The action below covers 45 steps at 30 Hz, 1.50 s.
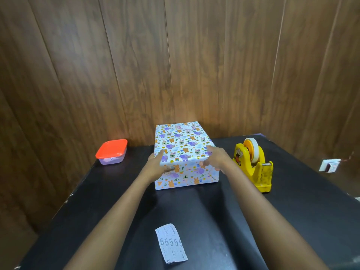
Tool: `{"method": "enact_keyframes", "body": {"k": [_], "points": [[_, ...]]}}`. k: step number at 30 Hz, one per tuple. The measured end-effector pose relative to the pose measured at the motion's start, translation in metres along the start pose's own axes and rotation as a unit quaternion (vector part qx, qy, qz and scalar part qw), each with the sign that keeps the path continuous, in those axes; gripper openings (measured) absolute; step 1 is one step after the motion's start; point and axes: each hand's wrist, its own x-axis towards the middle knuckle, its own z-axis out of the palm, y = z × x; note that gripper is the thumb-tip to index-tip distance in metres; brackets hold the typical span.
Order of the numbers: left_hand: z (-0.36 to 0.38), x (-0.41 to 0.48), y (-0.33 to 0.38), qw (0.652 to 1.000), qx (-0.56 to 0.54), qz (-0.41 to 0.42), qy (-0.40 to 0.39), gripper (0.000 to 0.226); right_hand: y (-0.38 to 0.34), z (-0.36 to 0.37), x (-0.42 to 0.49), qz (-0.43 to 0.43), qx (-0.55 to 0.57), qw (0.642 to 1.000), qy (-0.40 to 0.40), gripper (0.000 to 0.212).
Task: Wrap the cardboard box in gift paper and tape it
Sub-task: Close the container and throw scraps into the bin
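We hold the box (pixel 183 145), fully wrapped in animal print, at the far middle of the black table (pixel 214 221), close to the wooden wall (pixel 175 65). Our left hand (pixel 158 165) clasps its near left corner, thumb on the front face. Our right hand (pixel 216 158) pinches the near top edge. A yellow tape dispenser (pixel 253 166) stands just right of the box, a red-lidded tub (pixel 112 152) well left, and a label strip (pixel 171 243) lies nearer us.

box (pixel 183 145) on table (pixel 292 211) mid-back, against wall (pixel 136 65) | container (pixel 111 152) at far-left corner | tape dispenser (pixel 253 166) right of box, near right edge | label strip (pixel 171 243) mid-front edge | left hand (pixel 156 165), right hand (pixel 216 157) hold box's near corners
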Motion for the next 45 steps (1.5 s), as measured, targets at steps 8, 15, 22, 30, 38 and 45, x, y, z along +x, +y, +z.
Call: {"method": "enact_keyframes", "body": {"k": [8,15,22,30,38,45], "points": [[0.001,0.000,-0.002,1.000,0.017,-0.013,-0.002,0.092,0.001,-0.001,-0.007,-0.029,0.003,1.000,0.011,0.077],[0.029,-0.023,0.039,0.955,0.228,0.138,0.131,0.063,0.047,-0.036,-0.053,-0.044,-0.111,0.924,0.363,0.045],[0.102,-0.044,0.099,0.969,0.090,0.217,0.075,0.037,0.117,-0.044,-0.062,0.093,0.087,0.963,0.236,0.073],[0.129,-0.043,0.121,0.976,0.038,0.211,0.022,0.034,0.151,-0.058,-0.066,0.063,0.075,0.960,0.263,0.048],[0.155,-0.044,0.125,0.981,-0.001,0.195,-0.022,0.031,0.214,-0.114,-0.091,0.081,0.107,0.941,0.311,0.047],[0.173,-0.044,0.138,0.979,-0.029,0.195,-0.050,0.030,0.244,-0.149,-0.091,0.103,0.095,0.941,0.308,0.050]]}}
